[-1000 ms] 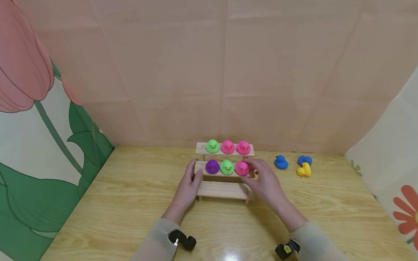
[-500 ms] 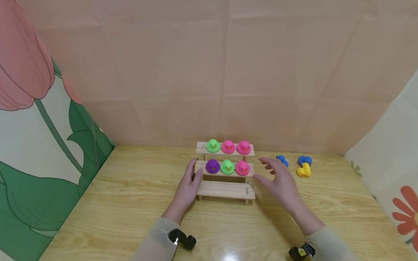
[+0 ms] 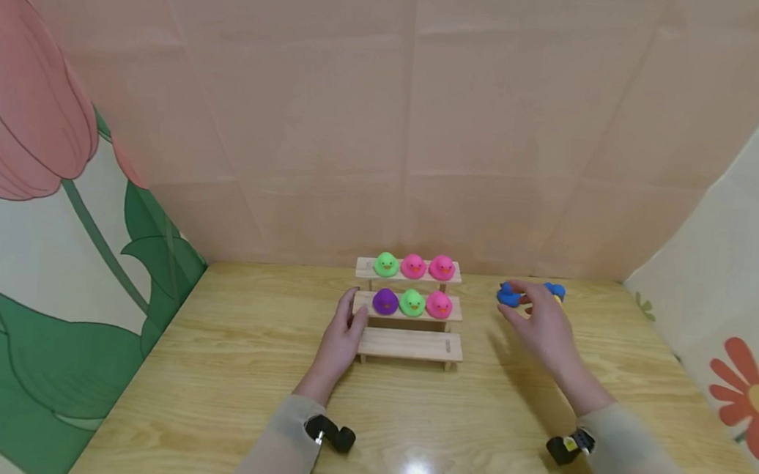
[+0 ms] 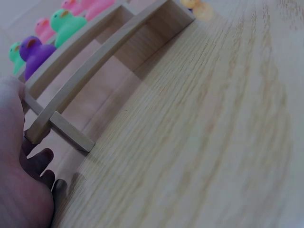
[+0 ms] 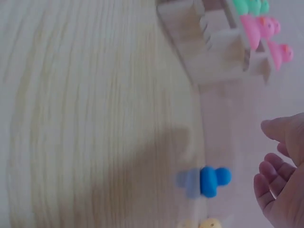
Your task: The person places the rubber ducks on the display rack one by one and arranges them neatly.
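A three-tier wooden shelf [image 3: 411, 346] stands on the table with small rubber ducks on its upper two tiers. The top tier bears a green duck [image 3: 386, 265] and two pink ducks; the middle one bears a purple duck [image 3: 385, 302], a green duck and a pink duck [image 3: 439, 305]. My left hand [image 3: 342, 341] holds the shelf's left end, thumb in front and fingers behind. My right hand [image 3: 545, 328] is over a blue duck [image 3: 507, 295], thumb and fingers spread apart. In the right wrist view a gap separates my right hand [image 5: 285, 166] from a blue duck [image 5: 210, 181].
Behind my right hand another blue duck [image 3: 556, 290] shows, with a sliver of a yellow duck beside it. The right wrist view has part of a yellow duck [image 5: 210, 223] at its bottom edge. A pinkish cloth backdrop [image 3: 398, 157] rises behind the table [image 3: 268, 317].
My right hand has let go of the pink duck at the middle tier's right end and moved right to the blue duck. The left hand stays at the shelf.
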### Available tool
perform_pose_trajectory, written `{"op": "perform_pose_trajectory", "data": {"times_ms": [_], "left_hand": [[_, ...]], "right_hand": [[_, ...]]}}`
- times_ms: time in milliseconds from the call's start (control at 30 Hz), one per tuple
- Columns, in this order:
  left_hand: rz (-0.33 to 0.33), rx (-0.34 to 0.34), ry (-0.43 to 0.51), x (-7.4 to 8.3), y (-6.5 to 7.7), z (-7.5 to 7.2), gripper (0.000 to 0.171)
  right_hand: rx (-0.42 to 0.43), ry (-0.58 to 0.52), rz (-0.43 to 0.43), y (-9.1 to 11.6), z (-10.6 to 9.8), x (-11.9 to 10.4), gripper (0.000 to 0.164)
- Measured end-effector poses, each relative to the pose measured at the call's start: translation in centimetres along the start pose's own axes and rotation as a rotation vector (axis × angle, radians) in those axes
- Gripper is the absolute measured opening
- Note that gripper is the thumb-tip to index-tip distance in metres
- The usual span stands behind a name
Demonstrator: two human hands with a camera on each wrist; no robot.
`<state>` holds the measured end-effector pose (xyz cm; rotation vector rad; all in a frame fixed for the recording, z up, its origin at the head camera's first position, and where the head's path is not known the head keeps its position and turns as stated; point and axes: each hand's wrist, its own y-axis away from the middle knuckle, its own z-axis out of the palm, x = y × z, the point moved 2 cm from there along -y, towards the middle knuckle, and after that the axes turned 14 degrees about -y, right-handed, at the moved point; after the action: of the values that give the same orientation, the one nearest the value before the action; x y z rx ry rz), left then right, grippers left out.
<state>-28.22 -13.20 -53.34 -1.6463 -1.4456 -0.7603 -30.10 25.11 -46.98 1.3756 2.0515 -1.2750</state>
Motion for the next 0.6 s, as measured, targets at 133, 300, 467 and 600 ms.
{"op": "perform_pose_trajectory", "data": {"times_ms": [133,300,467,600], "left_hand": [[-0.001,-0.005,0.003,-0.1,0.0,0.0,0.063],[-0.004,-0.012,0.006,-0.1,0.0,0.0,0.064],[0.001,-0.011,0.012,-0.1,0.0,0.0,0.064],[0.0,-0.01,0.015,-0.1,0.0,0.0,0.064]], "right_hand": [[-0.021,0.022,0.045,0.0,-0.5,1.1,0.051],[-0.064,0.038,0.106,-0.2,-0.7,2.1,0.058],[-0.097,0.046,0.148,-0.7,-0.5,2.9,0.062],[-0.137,0.045,0.205,-1.1,-0.2,3.5,0.066]]}}
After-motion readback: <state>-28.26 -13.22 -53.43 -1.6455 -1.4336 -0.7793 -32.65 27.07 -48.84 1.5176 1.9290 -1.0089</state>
